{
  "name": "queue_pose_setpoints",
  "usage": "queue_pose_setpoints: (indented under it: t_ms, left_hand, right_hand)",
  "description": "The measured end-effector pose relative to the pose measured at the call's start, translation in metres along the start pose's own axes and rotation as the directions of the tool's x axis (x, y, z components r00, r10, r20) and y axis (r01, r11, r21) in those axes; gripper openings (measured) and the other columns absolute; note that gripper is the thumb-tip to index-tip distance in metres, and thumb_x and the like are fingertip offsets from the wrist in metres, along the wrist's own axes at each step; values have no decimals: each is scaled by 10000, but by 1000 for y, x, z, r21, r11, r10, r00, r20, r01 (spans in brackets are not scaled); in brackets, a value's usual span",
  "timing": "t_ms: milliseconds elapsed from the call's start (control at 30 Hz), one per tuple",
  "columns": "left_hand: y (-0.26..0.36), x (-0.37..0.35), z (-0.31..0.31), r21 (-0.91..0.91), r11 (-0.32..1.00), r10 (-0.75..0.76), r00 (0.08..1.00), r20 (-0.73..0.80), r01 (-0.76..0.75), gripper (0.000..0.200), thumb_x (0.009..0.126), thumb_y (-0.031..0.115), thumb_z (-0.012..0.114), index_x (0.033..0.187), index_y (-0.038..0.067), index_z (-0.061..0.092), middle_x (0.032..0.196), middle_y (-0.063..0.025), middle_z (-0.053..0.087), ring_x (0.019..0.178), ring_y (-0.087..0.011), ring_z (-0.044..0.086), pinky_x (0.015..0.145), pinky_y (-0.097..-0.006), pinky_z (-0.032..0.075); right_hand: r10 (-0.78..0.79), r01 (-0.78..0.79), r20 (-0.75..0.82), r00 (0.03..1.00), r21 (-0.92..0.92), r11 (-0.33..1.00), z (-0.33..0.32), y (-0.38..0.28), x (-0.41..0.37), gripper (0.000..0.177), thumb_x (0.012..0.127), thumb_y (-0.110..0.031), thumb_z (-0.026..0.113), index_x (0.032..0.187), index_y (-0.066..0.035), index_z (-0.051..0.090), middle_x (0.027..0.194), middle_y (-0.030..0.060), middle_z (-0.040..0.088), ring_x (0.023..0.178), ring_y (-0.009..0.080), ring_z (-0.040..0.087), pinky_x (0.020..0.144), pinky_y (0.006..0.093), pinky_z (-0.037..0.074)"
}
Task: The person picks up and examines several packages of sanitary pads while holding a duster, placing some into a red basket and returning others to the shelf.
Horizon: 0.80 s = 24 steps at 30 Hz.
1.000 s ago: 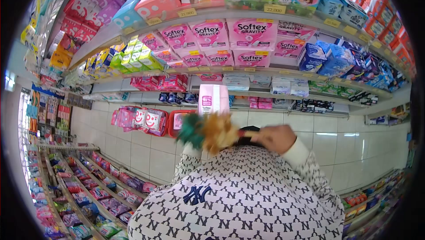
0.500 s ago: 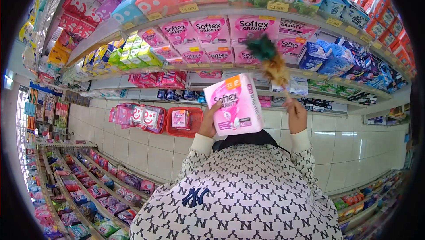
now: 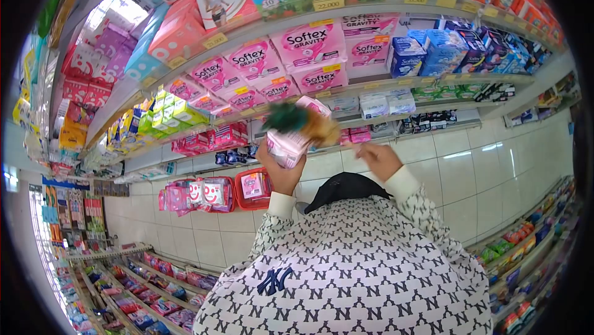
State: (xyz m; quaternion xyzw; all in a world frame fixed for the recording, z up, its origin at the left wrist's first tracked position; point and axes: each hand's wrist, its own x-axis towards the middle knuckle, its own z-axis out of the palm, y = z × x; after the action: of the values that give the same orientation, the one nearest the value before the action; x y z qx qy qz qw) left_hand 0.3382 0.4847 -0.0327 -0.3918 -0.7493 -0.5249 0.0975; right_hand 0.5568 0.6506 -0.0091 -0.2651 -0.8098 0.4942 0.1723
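My left hand (image 3: 281, 173) is closed around a pink and white pack of sanitary pads (image 3: 288, 151), turned so that a narrow side faces up. My right hand (image 3: 378, 160) pinches the thin handle of a feather duster (image 3: 303, 123). The duster's green and tan feathers are smeared by motion and lie across the pack, hiding much of it. Just beyond the pack, the shelf holds rows of pink Softex Gravity packs (image 3: 314, 43).
A red basket (image 3: 237, 191) with packs in it stands on the tiled floor (image 3: 198, 242), beside several bagged pink packs (image 3: 198, 194). Blue packs (image 3: 445, 50) fill the shelf at right. Price tags (image 3: 328, 3) line the shelf edge. Another stocked shelf (image 3: 133, 292) is at lower left.
The pack has turned from its front face to a narrow side. The feather duster has swung left and down from before the shelf onto the pack. The view has shifted right.
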Motion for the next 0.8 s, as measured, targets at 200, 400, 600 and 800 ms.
queue_pose_setpoints:
  t_ms: [200,400,600,800]
  left_hand:
    - [38,21,12,-337,934,-101,993,61,116,940,632,105,831,1372,-6,263,1275,-154,376,1216,-264,399,1031,-400,355]
    - [76,65,57,-628,369,-381,728,570,685,753,727,49,769,1315,-16,302,1174,-160,509,1039,-218,565,885,-333,490]
    - [92,78,104,-579,529,-323,778,539,620,797,716,70,786,1295,9,242,1166,-175,485,1051,-246,551,872,-325,489]
    - [115,96,137,-226,964,211,925,316,-142,846,677,206,818,1325,-19,323,1207,-222,442,1123,-342,485,966,-432,387]
  right_hand:
    - [192,-97,-39,981,754,650,-82,116,-14,224,945,-262,546,882,-53,599,752,63,630,671,160,589,614,282,492]
    - [389,-60,-334,859,688,723,-44,27,5,327,892,-307,655,1036,-32,551,861,34,587,781,107,578,612,235,479]
    - [279,58,-425,861,627,777,-32,51,33,395,818,-176,737,1090,18,527,948,58,610,845,106,571,763,242,474]
    - [293,236,-559,775,687,688,-63,73,71,288,751,2,712,941,-36,499,1049,94,592,928,146,562,842,273,457]
